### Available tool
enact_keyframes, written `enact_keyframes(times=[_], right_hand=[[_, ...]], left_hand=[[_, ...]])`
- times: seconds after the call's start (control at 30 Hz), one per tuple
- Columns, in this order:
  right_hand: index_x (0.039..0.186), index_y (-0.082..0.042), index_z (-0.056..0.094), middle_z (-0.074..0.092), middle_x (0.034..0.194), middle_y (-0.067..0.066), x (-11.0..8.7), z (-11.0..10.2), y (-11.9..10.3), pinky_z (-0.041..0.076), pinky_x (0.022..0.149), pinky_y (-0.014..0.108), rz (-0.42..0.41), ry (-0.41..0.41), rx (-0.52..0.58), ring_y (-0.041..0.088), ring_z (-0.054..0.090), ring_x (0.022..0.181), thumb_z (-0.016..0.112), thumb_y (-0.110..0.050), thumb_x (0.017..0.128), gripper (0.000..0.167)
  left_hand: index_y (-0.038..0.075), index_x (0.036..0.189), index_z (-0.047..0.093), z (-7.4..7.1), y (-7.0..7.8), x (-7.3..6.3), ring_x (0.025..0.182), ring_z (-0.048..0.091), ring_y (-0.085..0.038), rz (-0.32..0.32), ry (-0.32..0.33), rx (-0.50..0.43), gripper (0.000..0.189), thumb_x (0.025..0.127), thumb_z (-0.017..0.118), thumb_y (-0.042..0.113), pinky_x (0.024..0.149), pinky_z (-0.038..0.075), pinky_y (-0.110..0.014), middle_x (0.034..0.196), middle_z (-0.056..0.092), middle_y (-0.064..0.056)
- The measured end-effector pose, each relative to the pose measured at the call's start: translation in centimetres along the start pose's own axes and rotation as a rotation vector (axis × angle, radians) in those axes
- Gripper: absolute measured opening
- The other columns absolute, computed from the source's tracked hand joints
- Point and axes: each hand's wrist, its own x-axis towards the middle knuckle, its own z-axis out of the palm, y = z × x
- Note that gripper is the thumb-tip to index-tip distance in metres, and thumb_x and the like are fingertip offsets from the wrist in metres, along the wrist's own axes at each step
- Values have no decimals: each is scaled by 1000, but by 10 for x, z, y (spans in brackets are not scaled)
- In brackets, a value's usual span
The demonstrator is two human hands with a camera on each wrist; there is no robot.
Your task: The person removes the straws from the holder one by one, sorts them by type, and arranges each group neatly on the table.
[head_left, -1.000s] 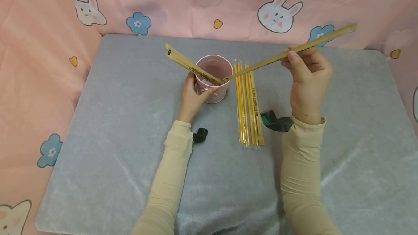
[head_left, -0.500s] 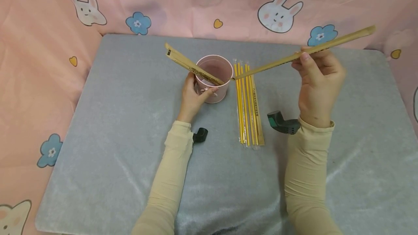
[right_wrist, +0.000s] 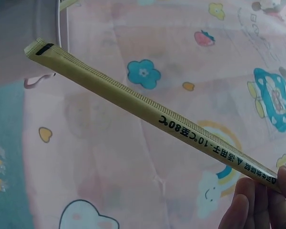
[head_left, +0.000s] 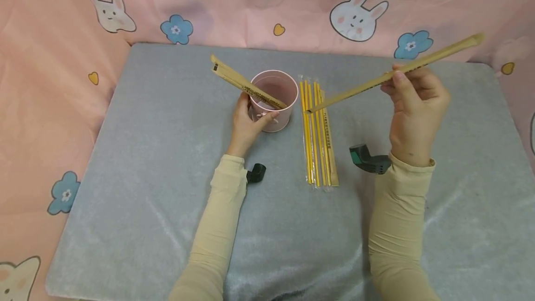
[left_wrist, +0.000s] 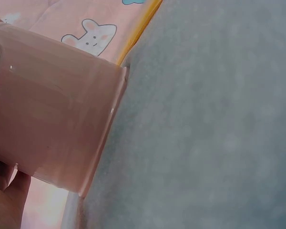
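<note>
A small pink bucket (head_left: 284, 118) stands on the table, and my left hand (head_left: 247, 127) grips its near left side. Several brown paper-wrapped straws (head_left: 238, 80) lean out of it to the upper left. My right hand (head_left: 420, 113) pinches another paper-wrapped straw (head_left: 359, 91) between thumb and fingers, slanted in the air. Its lower end overlaps the row of yellow straws (head_left: 308, 147), which lie in clear wrappers right of the bucket. Printed black writing shows along the held straw (right_wrist: 133, 102) in the right wrist view. The bucket wall (left_wrist: 57, 105) fills the left side of the left wrist view.
One paper-wrapped straw (head_left: 330, 152) lies along the right edge of the yellow row. Grey cloth covers the table (head_left: 146, 161). A pink curtain (head_left: 234, 3) with rabbits and flowers hangs behind it and at the sides.
My right hand has drawn the paper-wrapped straw to the right, so its lower end moved from the bucket rim to over the yellow straws. My left hand has stayed on the bucket.
</note>
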Motion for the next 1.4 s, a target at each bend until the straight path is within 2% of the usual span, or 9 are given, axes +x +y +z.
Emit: enact_keyframes(times=[0.23, 0.8, 1.0, 1.23, 1.4], right_hand=[[81, 23, 60, 65, 79, 25, 0, -5, 1, 54, 65, 34, 15, -11, -4, 29, 59, 61, 71, 12, 76, 17], [80, 23, 59, 66, 78, 22, -1, -16, 1, 55, 65, 33, 71, -88, -43, 27, 61, 60, 68, 14, 78, 13], [80, 21, 61, 66, 78, 21, 0, -18, 0, 54, 65, 32, 86, -108, -84, 26, 61, 60, 62, 16, 80, 5], [83, 20, 64, 66, 80, 22, 3, -21, 0, 54, 66, 32, 184, -106, -56, 27, 61, 63, 63, 17, 79, 5], [87, 20, 64, 67, 82, 21, 4, -24, 3, 53, 66, 31, 194, -138, -94, 25, 62, 64, 67, 13, 78, 12]], left_hand=[[-2, 135, 41, 1, -1, 0, 124, 44, -19, -7, -4, -2, 75, 73, 81, 8, 105, 30, -24, 132, 48, -18], [-3, 134, 40, 3, -1, -1, 125, 44, -19, -11, -6, -2, 73, 74, 80, 7, 106, 29, -24, 132, 47, -18], [-4, 135, 40, 2, 0, -1, 124, 44, -19, -13, -3, -15, 73, 74, 80, 7, 106, 30, -24, 132, 48, -18], [-3, 136, 40, 0, -1, 0, 126, 43, -19, -3, -6, 6, 74, 74, 80, 8, 106, 29, -24, 133, 47, -18], [-3, 135, 40, 0, -1, 0, 125, 43, -19, 4, -3, -6, 74, 74, 80, 7, 106, 29, -24, 133, 47, -18]])
